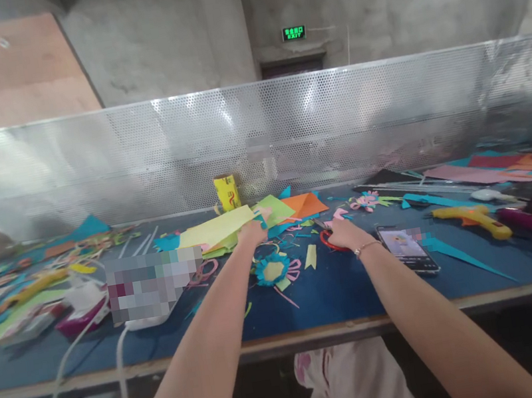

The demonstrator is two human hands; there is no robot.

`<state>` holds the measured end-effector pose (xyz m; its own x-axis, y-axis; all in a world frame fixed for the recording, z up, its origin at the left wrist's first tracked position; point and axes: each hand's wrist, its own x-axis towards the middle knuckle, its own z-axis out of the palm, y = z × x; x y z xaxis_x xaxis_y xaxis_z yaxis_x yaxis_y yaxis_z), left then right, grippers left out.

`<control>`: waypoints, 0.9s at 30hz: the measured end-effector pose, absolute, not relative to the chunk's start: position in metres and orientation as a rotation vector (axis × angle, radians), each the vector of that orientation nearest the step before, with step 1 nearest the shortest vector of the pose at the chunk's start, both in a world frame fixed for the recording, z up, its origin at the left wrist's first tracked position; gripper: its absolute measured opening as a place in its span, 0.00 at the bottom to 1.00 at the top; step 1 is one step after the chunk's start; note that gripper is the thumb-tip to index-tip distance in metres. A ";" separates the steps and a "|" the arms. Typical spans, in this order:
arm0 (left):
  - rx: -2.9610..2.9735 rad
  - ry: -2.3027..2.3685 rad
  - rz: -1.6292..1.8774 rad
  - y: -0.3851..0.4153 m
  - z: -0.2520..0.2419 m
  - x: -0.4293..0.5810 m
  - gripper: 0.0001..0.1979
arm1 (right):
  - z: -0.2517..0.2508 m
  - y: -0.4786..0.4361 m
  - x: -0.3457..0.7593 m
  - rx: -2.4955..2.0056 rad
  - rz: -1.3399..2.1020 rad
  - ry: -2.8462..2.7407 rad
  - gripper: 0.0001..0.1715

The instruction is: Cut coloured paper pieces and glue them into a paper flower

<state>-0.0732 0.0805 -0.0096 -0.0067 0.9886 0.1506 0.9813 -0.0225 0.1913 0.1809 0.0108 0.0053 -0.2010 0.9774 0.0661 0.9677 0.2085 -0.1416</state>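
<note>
My left hand is over the paper pile, its fingers bent at a pale yellow sheet and a light green sheet. A small pale pink piece shows at the fingertips; what they grip is hard to make out. My right hand is closed around the red handles of a pair of scissors, whose blades point away to the left. Between my forearms lies a blue paper flower with a pale yellow centre, beside pink paper loops and a notched yellow strip.
A phone with a lit screen lies right of my right wrist. Farther right is a yellow glue gun. On the left are a white device with cables and another yellow glue gun. A perforated metal screen borders the back.
</note>
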 end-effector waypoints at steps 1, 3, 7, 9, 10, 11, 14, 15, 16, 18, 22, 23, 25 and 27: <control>2.203 2.211 0.340 0.083 -0.008 -0.072 0.15 | 0.006 0.011 0.181 -1.888 0.095 -2.332 0.16; 2.252 2.236 0.258 0.087 -0.006 -0.071 0.12 | 0.006 0.011 0.181 -1.886 0.080 -2.335 0.16; 2.414 2.192 0.201 0.089 0.001 -0.073 0.12 | 0.005 0.012 0.181 -1.877 0.072 -2.340 0.16; 2.474 2.191 0.206 0.088 0.009 -0.076 0.12 | 0.004 0.012 0.181 -1.874 0.078 -2.346 0.16; 2.498 2.200 0.209 0.088 0.013 -0.077 0.14 | 0.004 0.013 0.181 -1.874 0.083 -2.347 0.16; 2.497 2.219 0.201 0.088 0.017 -0.079 0.15 | 0.004 0.013 0.182 -1.874 0.089 -2.347 0.16; 2.529 2.194 0.153 0.086 0.023 -0.082 0.18 | 0.003 0.014 0.182 -1.873 0.105 -2.346 0.17; 2.562 2.161 0.119 0.085 0.023 -0.082 0.19 | 0.004 0.013 0.182 -1.870 0.111 -2.347 0.17; 2.593 2.133 0.083 0.084 0.021 -0.081 0.18 | 0.004 0.013 0.182 -1.867 0.117 -2.347 0.16; 2.634 2.113 0.022 0.082 0.015 -0.079 0.17 | 0.004 0.013 0.182 -1.869 0.126 -2.339 0.16; 2.643 2.123 0.032 0.081 0.006 -0.072 0.12 | 0.004 0.011 0.183 -1.882 0.123 -2.314 0.16; 2.647 2.119 0.050 0.082 0.006 -0.071 0.12 | 0.005 0.011 0.183 -1.880 0.118 -2.313 0.16; 2.639 2.130 0.117 0.086 0.010 -0.072 0.12 | 0.005 0.010 0.182 -1.869 0.105 -2.319 0.16; 2.598 2.182 0.231 0.090 0.019 -0.078 0.12 | 0.005 0.010 0.182 -1.872 0.101 -2.323 0.15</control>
<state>-0.0780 0.0901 0.0191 0.1810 0.9467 0.2666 0.9815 -0.1567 -0.1100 0.1820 0.0102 0.0052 -0.2062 0.9753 0.0792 0.9647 0.2162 -0.1503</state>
